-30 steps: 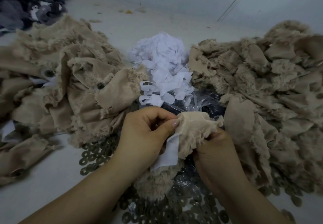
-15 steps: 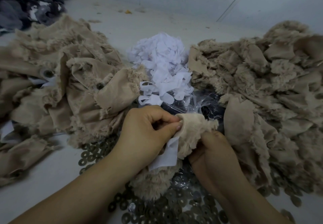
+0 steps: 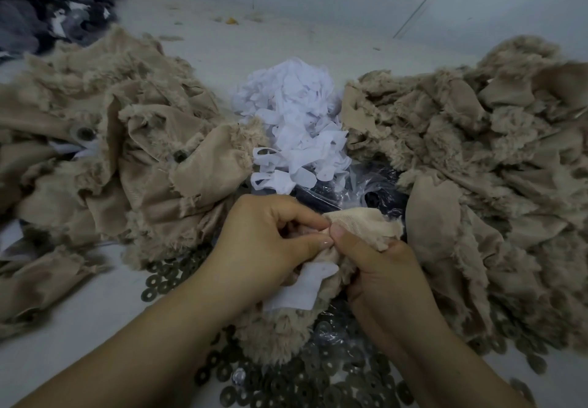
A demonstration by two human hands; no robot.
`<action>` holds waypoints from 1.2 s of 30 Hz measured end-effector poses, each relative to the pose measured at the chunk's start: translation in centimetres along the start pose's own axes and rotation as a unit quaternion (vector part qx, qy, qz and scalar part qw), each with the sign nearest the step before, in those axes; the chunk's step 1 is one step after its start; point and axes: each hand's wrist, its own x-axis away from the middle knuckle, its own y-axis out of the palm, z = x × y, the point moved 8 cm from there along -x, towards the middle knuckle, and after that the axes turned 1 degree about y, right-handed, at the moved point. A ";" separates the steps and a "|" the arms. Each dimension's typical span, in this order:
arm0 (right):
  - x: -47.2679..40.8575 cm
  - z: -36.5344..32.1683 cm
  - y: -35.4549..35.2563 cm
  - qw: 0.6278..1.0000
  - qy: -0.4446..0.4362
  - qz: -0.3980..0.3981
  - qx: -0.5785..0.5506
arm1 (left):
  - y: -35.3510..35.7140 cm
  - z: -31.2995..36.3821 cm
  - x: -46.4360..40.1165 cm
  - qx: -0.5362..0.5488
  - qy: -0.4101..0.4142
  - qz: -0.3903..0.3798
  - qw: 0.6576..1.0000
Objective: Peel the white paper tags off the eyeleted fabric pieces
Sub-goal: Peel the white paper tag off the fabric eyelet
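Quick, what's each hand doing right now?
Left hand: pinching the fabric piece near its white tag.
Right hand: gripping the same fabric piece.

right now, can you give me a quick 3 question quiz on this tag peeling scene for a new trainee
1. True or false: the white paper tag in the held fabric piece is already fully off and lying on the heap of peeled tags.
2. Multiple choice: what lies scattered on the table under the forearms? A) metal rings B) scissors C) buttons with thread
3. Fill in: the left hand and right hand both ___ the same fabric piece.

Key
1. False: it hangs below the held piece, between the hands.
2. A: dark metal rings.
3. pinch, thumbs meeting at its edge.
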 end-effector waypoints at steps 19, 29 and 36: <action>0.1 -0.5 -0.6 0.999 -0.040 0.028 0.019 | 0.2 -1.4 0.5 0.093 -0.050 0.047 0.993; -0.1 -0.3 -1.6 0.994 -0.063 0.054 0.074 | 0.5 -0.8 0.7 0.020 -0.018 0.030 0.999; 0.0 -0.3 -1.6 0.994 -0.058 0.062 0.074 | 0.5 -0.1 0.5 -0.119 0.047 0.032 0.991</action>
